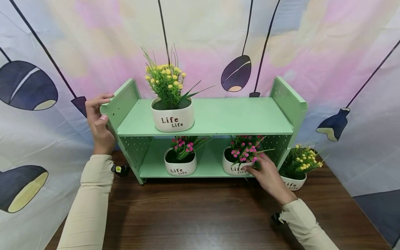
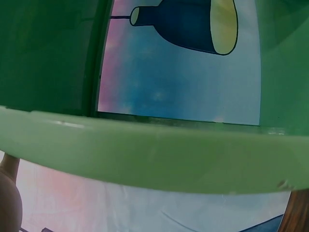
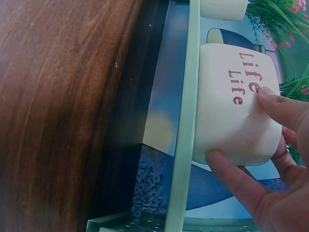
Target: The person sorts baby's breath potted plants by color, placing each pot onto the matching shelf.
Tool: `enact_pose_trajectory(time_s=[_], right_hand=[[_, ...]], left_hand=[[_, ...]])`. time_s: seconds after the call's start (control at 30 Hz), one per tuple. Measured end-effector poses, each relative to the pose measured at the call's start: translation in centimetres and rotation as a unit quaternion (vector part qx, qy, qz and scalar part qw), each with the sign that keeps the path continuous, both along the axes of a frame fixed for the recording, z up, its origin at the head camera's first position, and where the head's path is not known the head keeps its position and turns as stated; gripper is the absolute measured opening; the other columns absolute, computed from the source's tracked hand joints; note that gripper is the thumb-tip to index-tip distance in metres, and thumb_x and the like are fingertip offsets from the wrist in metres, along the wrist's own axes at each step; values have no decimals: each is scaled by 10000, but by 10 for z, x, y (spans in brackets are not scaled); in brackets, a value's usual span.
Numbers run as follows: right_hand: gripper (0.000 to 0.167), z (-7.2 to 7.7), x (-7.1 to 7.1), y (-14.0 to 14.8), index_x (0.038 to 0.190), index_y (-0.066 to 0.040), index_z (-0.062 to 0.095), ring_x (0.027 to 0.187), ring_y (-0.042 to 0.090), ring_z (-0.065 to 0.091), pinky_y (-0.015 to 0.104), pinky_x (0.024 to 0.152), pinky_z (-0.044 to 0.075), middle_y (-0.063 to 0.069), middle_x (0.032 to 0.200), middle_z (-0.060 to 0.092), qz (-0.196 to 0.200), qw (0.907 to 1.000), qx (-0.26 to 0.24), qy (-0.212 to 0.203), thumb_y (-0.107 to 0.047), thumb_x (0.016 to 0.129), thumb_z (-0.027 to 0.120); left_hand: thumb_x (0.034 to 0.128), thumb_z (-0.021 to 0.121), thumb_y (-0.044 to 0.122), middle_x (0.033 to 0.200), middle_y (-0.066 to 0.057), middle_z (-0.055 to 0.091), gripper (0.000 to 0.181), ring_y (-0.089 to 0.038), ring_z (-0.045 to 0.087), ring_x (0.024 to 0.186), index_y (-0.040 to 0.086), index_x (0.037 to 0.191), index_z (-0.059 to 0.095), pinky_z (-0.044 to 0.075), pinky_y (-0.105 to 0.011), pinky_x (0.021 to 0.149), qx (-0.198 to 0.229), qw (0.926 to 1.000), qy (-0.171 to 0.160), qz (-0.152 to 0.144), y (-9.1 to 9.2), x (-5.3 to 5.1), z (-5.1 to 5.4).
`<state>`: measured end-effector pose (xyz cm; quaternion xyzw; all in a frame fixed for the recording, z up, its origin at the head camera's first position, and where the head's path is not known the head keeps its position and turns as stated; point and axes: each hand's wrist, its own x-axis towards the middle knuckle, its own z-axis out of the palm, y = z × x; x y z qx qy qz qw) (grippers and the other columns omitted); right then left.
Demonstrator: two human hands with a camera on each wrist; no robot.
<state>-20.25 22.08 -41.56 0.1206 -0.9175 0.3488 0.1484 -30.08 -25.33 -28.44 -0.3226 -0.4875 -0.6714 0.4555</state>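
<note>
A green two-tier shelf [image 1: 206, 118] stands on the table. My left hand [image 1: 100, 125] grips the top of its left side panel [image 2: 154, 157], fingers over the edge; the left wrist view shows only a bit of the hand. On the lower tier, my right hand [image 1: 268, 173] holds the right end of a white flower pot [image 3: 231, 116] with pink flowers [image 1: 247, 152]. Fingertips press its front and side, and other fingers reach behind it. Left of it on that tier sits another pink-flowered pot [image 1: 180, 166].
A pot with yellow flowers [image 1: 172, 119] stands on the upper tier, toward the left. Another yellow-flowered pot [image 1: 293, 182] is on the brown wooden table [image 1: 187, 215], right beside the shelf. A painted cloth backdrop [image 1: 200, 34] hangs behind.
</note>
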Motion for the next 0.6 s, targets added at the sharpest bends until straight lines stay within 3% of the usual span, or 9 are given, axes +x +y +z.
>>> enact_pose_trajectory(time_s=[0.33,0.6], right_hand=[[326,-2,1,-1,1154,47,733,904,246,605,471,814,529,203,1290,601,24,10000,-2,96,-203,960,807],[398,-2,2,-2,1242,32,679,669,126,520,344,698,501,172,1282,575,41,9998,-50,199,-201,952,819]], left_hand=[[814,541,213,1229,-187,655,423,-322,554,1179,-62,1128,605,457,-310,842,-21,10000,-37,84,1,-2,0],[824,562,213,1241,-196,646,422,-325,553,1189,-65,1138,602,466,-316,853,2,10000,-48,13,-1,-1,-1]])
